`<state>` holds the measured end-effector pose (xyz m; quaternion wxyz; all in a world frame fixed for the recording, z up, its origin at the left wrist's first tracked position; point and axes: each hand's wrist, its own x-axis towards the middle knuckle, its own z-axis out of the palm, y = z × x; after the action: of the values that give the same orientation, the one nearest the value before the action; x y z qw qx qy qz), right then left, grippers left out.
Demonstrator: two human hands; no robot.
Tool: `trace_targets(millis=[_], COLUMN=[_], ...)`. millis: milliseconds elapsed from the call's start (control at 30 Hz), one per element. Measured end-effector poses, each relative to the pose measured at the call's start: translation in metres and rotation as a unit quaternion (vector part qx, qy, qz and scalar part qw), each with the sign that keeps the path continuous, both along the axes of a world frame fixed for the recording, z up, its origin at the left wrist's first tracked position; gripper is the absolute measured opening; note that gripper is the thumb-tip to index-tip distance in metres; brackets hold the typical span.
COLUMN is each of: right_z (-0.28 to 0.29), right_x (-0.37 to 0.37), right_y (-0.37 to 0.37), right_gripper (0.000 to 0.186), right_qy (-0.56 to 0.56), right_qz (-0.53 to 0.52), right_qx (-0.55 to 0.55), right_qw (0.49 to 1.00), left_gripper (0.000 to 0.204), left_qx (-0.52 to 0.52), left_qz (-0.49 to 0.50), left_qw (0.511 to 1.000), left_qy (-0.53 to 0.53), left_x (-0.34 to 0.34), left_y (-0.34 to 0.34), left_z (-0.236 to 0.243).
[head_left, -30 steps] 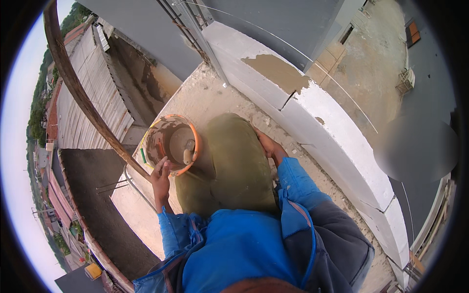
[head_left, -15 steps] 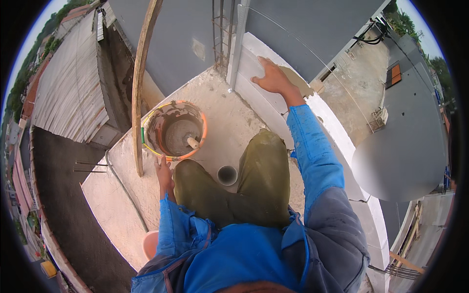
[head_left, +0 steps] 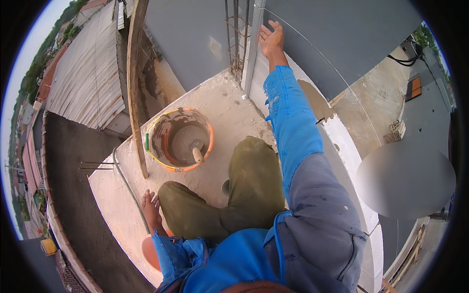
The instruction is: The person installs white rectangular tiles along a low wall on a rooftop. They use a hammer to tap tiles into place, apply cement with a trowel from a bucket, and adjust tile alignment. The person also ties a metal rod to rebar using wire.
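My right hand (head_left: 272,40) reaches far forward, fingers stretched out and holding nothing, beside an upright metal channel (head_left: 253,53). Whether the fingertips touch it, I cannot tell. A thin string (head_left: 317,50) runs from the channel toward the right, close to that hand. Low on the left, my left hand (head_left: 152,211) has its fingers apart, next to my knee and a grey hose (head_left: 128,187). Ahead of the knees stands a mortar bucket (head_left: 211,139) with an orange rim and a green handle grip. A wooden-handled tool (head_left: 197,155) leans inside it; its head is mostly hidden.
A low white block wall (head_left: 348,139) curves along my right, with wet mortar (head_left: 315,99) on top. A wooden pole (head_left: 133,83) rises at the left. Rebar (head_left: 235,36) stands behind the channel. A pinkish bowl (head_left: 150,254) sits by my left forearm. The slab edge drops off left.
My right hand has moved forward from above the block wall to beside the metal channel. My left hand has left the bucket's rim and drawn back toward me.
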<state>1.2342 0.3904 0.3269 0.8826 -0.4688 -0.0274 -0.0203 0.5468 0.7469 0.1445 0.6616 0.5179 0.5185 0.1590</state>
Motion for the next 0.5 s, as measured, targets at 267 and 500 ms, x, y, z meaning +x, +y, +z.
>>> trace_targets(millis=[267, 500], right_z=[0.007, -0.043], right_x=[-0.124, -0.302], right_y=[-0.052, 0.005], right_gripper=[0.041, 0.043], right_qy=[-0.057, -0.082], right_qz=[-0.150, 0.375], right_qx=[-0.135, -0.621], right_qw=[0.978, 0.683], left_gripper=[0.095, 0.075], left_qx=[0.051, 0.027], left_qz=[-0.118, -0.016], left_qw=[0.990, 0.998], left_qy=[0.066, 0.057], left_x=[0.161, 0.208], left_y=[-0.009, 0.025], left_z=[-0.004, -0.037])
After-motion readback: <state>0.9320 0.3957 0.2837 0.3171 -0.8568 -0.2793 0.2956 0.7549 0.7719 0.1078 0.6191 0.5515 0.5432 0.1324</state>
